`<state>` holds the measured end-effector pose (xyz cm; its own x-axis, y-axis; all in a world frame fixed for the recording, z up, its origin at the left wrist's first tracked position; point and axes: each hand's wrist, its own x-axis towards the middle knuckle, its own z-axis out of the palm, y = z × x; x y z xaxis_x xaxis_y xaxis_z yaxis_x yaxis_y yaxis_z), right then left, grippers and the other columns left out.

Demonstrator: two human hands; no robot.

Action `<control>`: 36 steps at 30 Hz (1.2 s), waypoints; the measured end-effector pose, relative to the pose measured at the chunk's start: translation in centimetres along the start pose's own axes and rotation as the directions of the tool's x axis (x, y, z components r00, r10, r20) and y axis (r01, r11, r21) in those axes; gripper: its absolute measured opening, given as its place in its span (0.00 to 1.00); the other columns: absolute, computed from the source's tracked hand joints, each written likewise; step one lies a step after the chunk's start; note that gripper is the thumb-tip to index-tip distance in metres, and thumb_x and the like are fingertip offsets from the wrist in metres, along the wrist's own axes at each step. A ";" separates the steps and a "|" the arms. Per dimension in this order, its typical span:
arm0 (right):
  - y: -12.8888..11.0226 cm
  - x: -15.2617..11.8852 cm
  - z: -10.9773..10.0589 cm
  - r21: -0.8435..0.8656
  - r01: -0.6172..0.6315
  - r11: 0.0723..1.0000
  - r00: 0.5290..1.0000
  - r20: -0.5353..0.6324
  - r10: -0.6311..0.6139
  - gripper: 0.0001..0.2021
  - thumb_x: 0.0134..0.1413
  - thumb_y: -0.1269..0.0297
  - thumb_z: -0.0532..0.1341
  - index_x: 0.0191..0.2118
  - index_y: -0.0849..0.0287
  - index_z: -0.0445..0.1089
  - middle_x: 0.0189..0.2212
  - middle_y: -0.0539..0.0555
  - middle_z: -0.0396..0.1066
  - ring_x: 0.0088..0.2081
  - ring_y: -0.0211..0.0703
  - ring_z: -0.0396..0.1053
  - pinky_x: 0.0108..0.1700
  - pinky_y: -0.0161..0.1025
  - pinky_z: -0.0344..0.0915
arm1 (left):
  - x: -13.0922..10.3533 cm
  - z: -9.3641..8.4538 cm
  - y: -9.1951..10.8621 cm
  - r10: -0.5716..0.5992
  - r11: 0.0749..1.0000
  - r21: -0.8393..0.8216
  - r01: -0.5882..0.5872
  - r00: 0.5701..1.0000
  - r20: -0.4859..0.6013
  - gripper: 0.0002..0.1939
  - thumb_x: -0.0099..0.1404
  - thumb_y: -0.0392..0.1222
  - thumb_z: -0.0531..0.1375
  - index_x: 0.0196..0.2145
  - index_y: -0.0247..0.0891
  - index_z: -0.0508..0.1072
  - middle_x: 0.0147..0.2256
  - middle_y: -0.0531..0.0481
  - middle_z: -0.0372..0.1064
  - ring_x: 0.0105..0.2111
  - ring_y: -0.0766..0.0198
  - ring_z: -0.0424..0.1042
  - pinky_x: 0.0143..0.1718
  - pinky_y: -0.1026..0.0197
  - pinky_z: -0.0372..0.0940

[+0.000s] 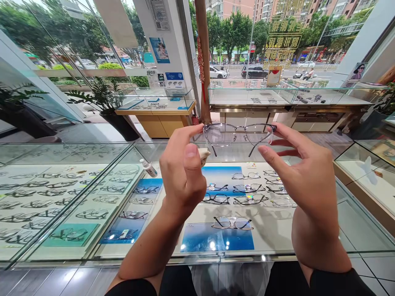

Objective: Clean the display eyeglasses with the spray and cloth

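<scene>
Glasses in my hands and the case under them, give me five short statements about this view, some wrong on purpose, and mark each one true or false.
1. The left hand and right hand hold one pair of glasses. True.
2. That pair lies flat inside the display case. False: it is held up above the case.
3. Other glasses are laid out in the case. True.
4. The white bottle is in the right hand. False: the bottle is in neither hand; it appears left of the left hand in the picture.
5. The sleeves are black. True.
</scene>
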<state>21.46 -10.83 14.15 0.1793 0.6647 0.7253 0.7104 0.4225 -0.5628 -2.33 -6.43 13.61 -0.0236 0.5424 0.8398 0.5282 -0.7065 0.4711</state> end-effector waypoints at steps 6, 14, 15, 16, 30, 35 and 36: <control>-0.2 0.0 -0.1 -0.008 0.011 1.000 1.000 -0.003 -0.011 0.28 0.67 0.48 0.70 0.68 0.49 0.78 0.60 0.61 0.84 0.52 0.61 0.85 0.50 0.61 0.87 | 0.3 0.1 0.5 -0.041 0.994 0.103 0.040 0.999 0.006 0.22 0.73 0.59 0.68 0.57 0.46 0.78 0.51 0.44 0.79 0.43 0.54 0.78 0.43 0.49 0.76; -0.3 0.0 -0.1 -0.008 0.002 1.000 1.000 0.001 -0.002 0.27 0.68 0.47 0.70 0.67 0.49 0.79 0.59 0.61 0.84 0.52 0.61 0.85 0.49 0.61 0.87 | 0.4 0.3 0.2 -0.040 0.991 0.130 0.041 0.999 -0.007 0.27 0.67 0.61 0.75 0.55 0.46 0.77 0.52 0.43 0.79 0.49 0.51 0.81 0.42 0.51 0.77; -0.3 0.0 -0.1 -0.007 0.003 1.000 1.000 0.003 -0.003 0.27 0.67 0.47 0.70 0.67 0.49 0.79 0.59 0.61 0.84 0.52 0.61 0.85 0.49 0.61 0.87 | 0.4 0.3 0.2 -0.037 0.990 0.135 0.038 0.999 -0.009 0.28 0.66 0.62 0.75 0.55 0.46 0.77 0.52 0.43 0.79 0.49 0.51 0.81 0.42 0.51 0.77; -0.3 0.0 -0.1 -0.006 0.003 1.000 1.000 0.006 -0.003 0.27 0.67 0.47 0.70 0.67 0.49 0.79 0.59 0.61 0.84 0.52 0.61 0.85 0.49 0.61 0.87 | 0.4 0.3 0.3 -0.038 0.990 0.138 0.039 0.999 -0.010 0.28 0.66 0.63 0.76 0.55 0.46 0.77 0.52 0.43 0.79 0.49 0.50 0.81 0.41 0.52 0.77; -0.3 0.2 0.0 0.033 0.045 0.998 0.998 0.048 -0.046 0.33 0.64 0.41 0.71 0.68 0.53 0.78 0.59 0.63 0.84 0.51 0.62 0.86 0.47 0.60 0.87 | 0.8 -0.4 -0.4 0.011 0.983 0.185 -0.006 1.000 -0.028 0.29 0.65 0.65 0.75 0.54 0.45 0.79 0.50 0.45 0.82 0.48 0.49 0.83 0.45 0.50 0.78; 0.0 0.2 -0.1 0.058 0.078 0.995 0.995 0.061 -0.081 0.33 0.64 0.40 0.70 0.69 0.51 0.77 0.60 0.62 0.84 0.52 0.61 0.85 0.46 0.59 0.86 | 0.9 -0.4 -0.7 -0.004 0.988 0.156 0.005 1.000 -0.010 0.29 0.65 0.65 0.75 0.54 0.46 0.79 0.50 0.44 0.82 0.49 0.48 0.83 0.41 0.51 0.79; 0.1 0.2 -0.2 0.062 0.085 0.994 0.994 0.065 -0.089 0.33 0.66 0.41 0.69 0.69 0.51 0.76 0.60 0.62 0.83 0.52 0.61 0.85 0.47 0.59 0.86 | 0.9 -0.4 -0.7 -0.005 0.988 0.151 0.006 1.000 -0.010 0.28 0.65 0.65 0.75 0.54 0.46 0.79 0.51 0.44 0.82 0.49 0.48 0.83 0.40 0.51 0.79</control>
<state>21.69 -10.75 14.28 0.0708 0.6634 0.7449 0.6795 0.5146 -0.5230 -3.02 -5.65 14.15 -0.0348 0.5411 0.8402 0.6504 -0.6260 0.4301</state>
